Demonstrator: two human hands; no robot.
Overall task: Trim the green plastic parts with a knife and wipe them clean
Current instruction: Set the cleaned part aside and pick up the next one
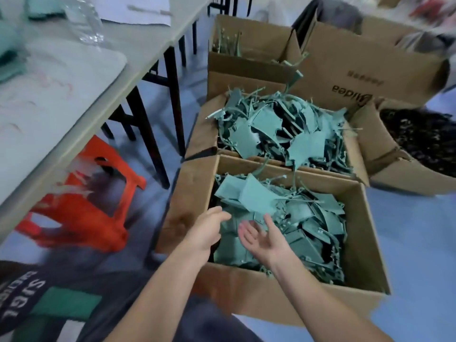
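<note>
Both empty, fingers loose: left hand (206,233) and palm-up right hand (262,239) over the green parts (308,218). Back box (357,58) reads "idea", upside down.

A grey table (138,53) and orange stool (98,206) stand on blue floor (407,230).

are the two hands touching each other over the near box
Apart. The head view shows green parts visible in a gap between the left hand and the right hand.

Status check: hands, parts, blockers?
Both open, empty: left hand, right hand, over near box. Green parts piled inside, none gripped. No knife in view.
</note>
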